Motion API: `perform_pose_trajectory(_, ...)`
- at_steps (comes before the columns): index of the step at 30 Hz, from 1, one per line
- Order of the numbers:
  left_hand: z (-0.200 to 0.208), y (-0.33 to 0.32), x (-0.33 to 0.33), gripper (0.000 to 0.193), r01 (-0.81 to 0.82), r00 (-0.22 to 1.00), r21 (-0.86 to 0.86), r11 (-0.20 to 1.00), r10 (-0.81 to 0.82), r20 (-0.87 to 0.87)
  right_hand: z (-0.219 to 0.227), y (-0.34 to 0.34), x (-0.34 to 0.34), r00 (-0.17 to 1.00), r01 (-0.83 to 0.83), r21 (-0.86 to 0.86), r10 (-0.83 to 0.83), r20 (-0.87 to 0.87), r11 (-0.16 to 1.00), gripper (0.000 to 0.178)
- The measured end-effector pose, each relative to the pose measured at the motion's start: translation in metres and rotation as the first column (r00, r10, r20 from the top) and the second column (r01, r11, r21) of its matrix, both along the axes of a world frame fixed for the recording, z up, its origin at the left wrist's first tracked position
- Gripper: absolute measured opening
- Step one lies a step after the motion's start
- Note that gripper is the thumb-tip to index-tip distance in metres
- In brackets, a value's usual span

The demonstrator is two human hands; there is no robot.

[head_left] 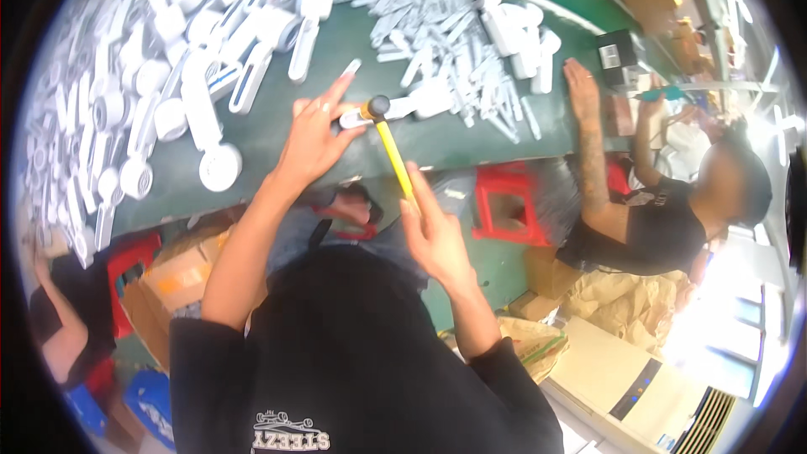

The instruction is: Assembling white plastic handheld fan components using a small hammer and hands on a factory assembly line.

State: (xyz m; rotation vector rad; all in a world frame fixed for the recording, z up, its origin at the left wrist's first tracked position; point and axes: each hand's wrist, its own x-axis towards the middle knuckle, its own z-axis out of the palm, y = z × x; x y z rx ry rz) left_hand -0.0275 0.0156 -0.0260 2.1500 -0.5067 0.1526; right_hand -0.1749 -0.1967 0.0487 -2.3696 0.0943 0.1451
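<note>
My right hand [433, 231] is closed round the yellow handle of a small mallet [392, 153]. The mallet's dark, round head is just above the table, beside the fingers of my left hand [309, 141]. Those fingers pinch a short white plastic part [351, 119], partly covered by them and by the mallet head. The left index finger points forward, with something small and whitish at its tip. Just right of the mallet head lies a white plastic piece with a wider end [430, 97].
White plastic handles with round heads [220, 166] are heaped across the table's left. Narrow pale strips [445, 29] lie in a loose pile ahead, on the green tabletop [277, 130]. Another person [664, 219] works at the right; a red stool [506, 202] stands below the edge.
</note>
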Motion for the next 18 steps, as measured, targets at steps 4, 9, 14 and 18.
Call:
perform_pose_trajectory(4, 0.0, 0.013, -0.009, 0.05, 0.062, 0.988, 0.077, 0.995, -0.073, 0.135, 0.014, -0.075, 0.05, 0.911, 0.377, -0.022, -0.367, 0.189, 0.926, 0.069)
perform_pose_trajectory(9, 0.017, 0.015, -0.03, 0.036, 0.061, 0.956, 0.015, 0.998, -0.063, 0.288, -0.024, -0.215, 0.172, 0.827, 0.547, -0.365, -0.417, 0.377, 0.754, 0.077)
perform_pose_trajectory(14, 0.081, 0.053, -0.082, 0.034, -0.127, 0.941, -0.047, 0.991, 0.135, 0.311, -0.058, -0.281, 0.201, 0.953, 0.259, -0.859, 0.027, 0.302, 0.442, 0.042)
perform_pose_trajectory(18, 0.12, 0.155, -0.097, 0.038, -0.657, 0.717, -0.178, 0.733, 0.68, 0.155, -0.02, -0.291, 0.17, 0.623, 0.423, -0.29, -0.043, 0.781, 0.859, 0.041)
